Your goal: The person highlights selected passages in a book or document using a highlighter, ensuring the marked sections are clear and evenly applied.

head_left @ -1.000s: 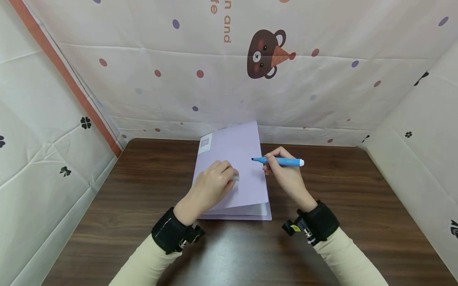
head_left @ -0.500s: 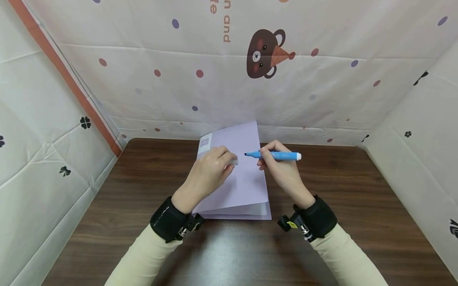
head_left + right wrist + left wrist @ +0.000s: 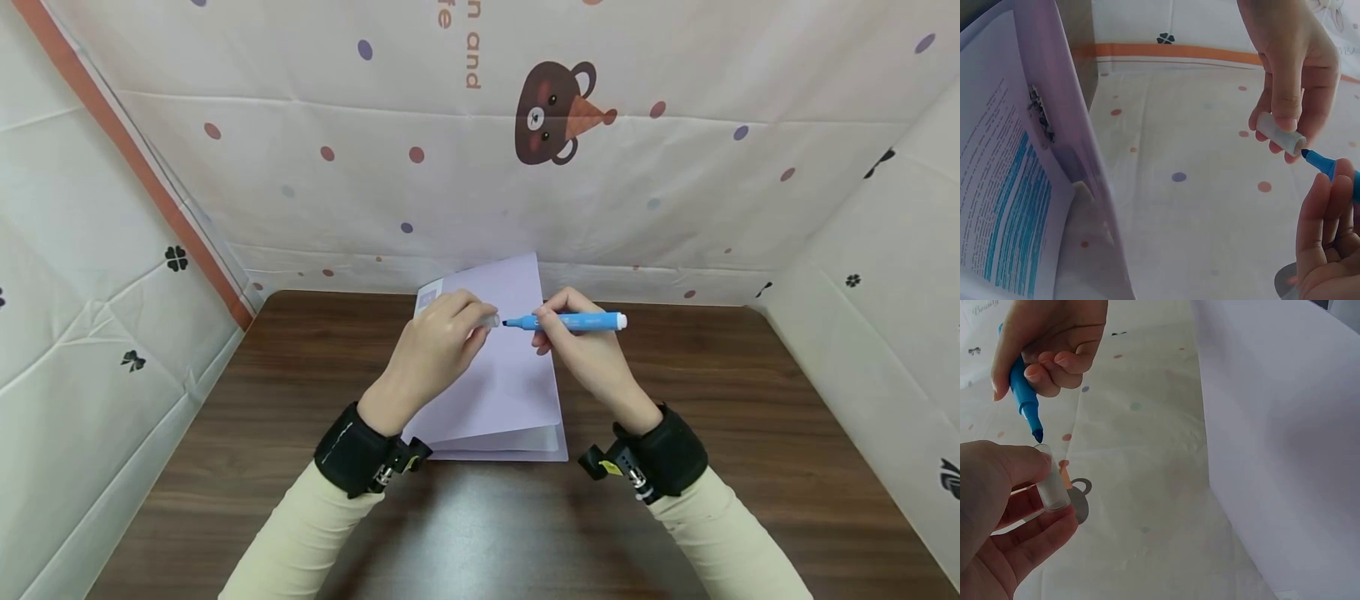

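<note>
My left hand (image 3: 435, 350) pinches a translucent whitish marker cap (image 3: 1052, 487) between thumb and fingers, its mouth facing the marker. My right hand (image 3: 588, 354) grips a blue highlighter marker (image 3: 577, 322) by its barrel, with the dark tip pointing left. In the right wrist view the tip is right at the mouth of the cap (image 3: 1280, 134); whether it touches cannot be told. Both hands are above a lilac folder (image 3: 517, 392), whose cover stands slightly raised. Inside the folder, a printed page (image 3: 1004, 175) carries blue highlighted lines beside a metal clip (image 3: 1041, 115).
The folder lies on a dark wooden table (image 3: 315, 375), near its back edge. Behind rises a white cloth backdrop (image 3: 300, 200) with dots and a printed bear (image 3: 547, 112). More cloth hangs at the left and right sides.
Both hands have moved up and away from me over the folder. The marker has also shifted left, so its tip and the cap have come together closely.
</note>
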`<state>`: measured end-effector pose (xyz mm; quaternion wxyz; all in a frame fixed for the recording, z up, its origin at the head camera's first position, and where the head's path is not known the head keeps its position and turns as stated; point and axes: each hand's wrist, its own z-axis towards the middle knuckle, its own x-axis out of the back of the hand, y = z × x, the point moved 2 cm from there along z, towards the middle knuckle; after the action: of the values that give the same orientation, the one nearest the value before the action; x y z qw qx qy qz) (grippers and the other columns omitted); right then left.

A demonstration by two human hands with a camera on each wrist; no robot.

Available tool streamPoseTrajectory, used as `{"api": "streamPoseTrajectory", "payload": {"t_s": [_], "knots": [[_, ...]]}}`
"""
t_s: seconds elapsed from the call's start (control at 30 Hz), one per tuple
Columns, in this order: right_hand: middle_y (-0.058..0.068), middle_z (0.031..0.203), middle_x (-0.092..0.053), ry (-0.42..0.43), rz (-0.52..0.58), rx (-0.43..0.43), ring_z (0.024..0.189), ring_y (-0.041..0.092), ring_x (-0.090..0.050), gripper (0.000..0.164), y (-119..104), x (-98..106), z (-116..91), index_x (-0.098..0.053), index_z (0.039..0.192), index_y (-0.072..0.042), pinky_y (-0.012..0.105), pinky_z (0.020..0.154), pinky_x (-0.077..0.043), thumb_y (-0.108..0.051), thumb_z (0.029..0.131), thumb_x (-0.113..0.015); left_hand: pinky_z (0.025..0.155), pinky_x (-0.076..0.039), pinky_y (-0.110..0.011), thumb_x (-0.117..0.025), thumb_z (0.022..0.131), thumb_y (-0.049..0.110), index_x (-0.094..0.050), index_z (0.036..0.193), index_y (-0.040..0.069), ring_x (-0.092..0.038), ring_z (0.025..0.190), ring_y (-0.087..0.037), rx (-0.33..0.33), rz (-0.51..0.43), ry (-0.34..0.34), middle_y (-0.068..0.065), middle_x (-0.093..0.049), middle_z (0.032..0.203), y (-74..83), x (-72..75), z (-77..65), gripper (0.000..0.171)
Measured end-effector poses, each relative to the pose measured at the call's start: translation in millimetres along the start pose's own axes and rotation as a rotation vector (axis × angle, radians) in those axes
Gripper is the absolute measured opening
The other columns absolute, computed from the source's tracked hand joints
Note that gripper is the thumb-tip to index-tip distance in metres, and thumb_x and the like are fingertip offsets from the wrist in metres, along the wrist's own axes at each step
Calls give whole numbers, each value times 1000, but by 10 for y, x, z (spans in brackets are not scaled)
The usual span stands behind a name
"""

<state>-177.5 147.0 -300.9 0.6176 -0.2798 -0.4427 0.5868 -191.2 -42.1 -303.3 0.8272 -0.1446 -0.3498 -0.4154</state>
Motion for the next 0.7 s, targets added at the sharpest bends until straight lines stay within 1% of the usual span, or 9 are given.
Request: {"api": "streamPoseTrajectory", "payload": {"t_s": [0.1, 0.17, 0.33, 0.4, 0.43, 0.57, 0.7], "knots": [[16, 68, -58, -4, -2, 3, 60, 26, -58, 12, -91, -11, -9, -52, 84, 2, 31, 58, -52, -9, 89, -53, 64, -46, -22, -61, 82, 7, -64, 100, 5, -51, 76, -13, -12, -1, 6, -3, -59, 90, 5, 6, 9, 17], [16, 68, -57, -4, -1, 8, 61, 29, -57, 13, -113, -12, -11, -52, 85, 2, 30, 58, -52, -9, 90, -53, 64, -46, -22, -61, 83, 7, -64, 99, 5, -51, 75, -13, -17, -2, 7, -3, -59, 90, 8, 7, 11, 17], [15, 70, -58, 3, 15, 18, 63, 32, -57, 14, 3, 10, 8, -52, 88, 1, 32, 59, -53, -13, 90, -53, 64, -46, -22, -59, 84, 8, -63, 100, 5, -50, 76, -13, -23, -8, 7, -3, -59, 90, 16, 9, 10, 17], [14, 70, -58, 4, 18, 25, 62, 30, -58, 14, 61, 13, 16, -53, 88, 0, 32, 59, -53, -14, 90, -53, 64, -45, -22, -59, 84, 8, -63, 101, 4, -50, 75, -13, -27, -14, 9, -3, -59, 90, 18, 6, 11, 18], [15, 70, -58, 2, 22, 29, 62, 31, -57, 15, 74, 9, 18, -53, 87, 0, 33, 59, -53, -14, 90, -53, 64, -45, -22, -59, 84, 8, -63, 101, 5, -50, 75, -13, -30, -17, 9, -3, -59, 91, 20, 4, 11, 18], [14, 69, -58, -6, 33, 41, 61, 29, -57, 14, 115, -11, 23, -52, 86, -1, 34, 59, -53, -15, 90, -54, 63, -44, -22, -58, 85, 9, -63, 102, 5, -49, 75, -12, -48, -27, 7, -3, -59, 91, 32, -5, 6, 18], [14, 68, -58, -17, 41, 44, 60, 31, -57, 13, 130, -34, 24, -52, 86, -1, 34, 59, -53, -14, 90, -54, 61, -43, -21, -58, 86, 11, -63, 102, 7, -48, 73, -12, -57, -35, 8, -1, -58, 90, 51, -11, 5, 18]]}}
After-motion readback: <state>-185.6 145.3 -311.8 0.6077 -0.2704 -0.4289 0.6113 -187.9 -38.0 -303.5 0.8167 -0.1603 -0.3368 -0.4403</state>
